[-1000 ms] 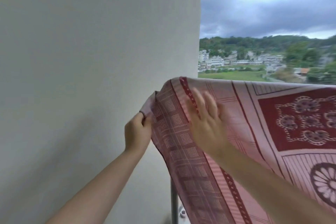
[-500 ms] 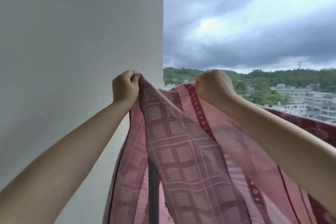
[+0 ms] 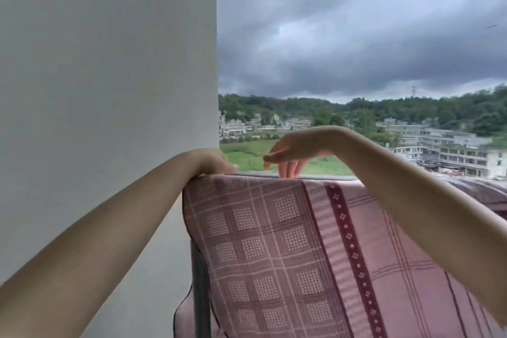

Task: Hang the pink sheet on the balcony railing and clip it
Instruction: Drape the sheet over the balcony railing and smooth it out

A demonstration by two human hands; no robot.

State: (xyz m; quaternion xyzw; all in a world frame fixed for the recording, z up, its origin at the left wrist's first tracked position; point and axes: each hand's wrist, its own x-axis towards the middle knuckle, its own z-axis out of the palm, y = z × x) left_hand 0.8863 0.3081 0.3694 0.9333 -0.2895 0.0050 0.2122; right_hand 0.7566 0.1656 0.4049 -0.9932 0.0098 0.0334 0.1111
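The pink sheet [image 3: 288,250], checked with a dark red dotted stripe, hangs draped over the balcony railing [image 3: 323,177], its near side falling toward me. My left hand [image 3: 212,160] is hooked over the sheet's top left corner by the wall, fingers hidden behind the fold. My right hand [image 3: 288,152] hovers just above the rail a little to the right, fingers spread and pointing down past the sheet's top edge, holding nothing. No clip is in view.
A white wall [image 3: 109,90] fills the left half, right beside the sheet's edge. A dark railing post [image 3: 200,296] stands under the left corner. More of the sheet [image 3: 480,195] lies along the rail at the right. Beyond are fields, buildings and open sky.
Both hands lifted the sheet's edge up, then brought it down over the rail. My right hand has let go and opened. The sheet now lies flat over the railing.
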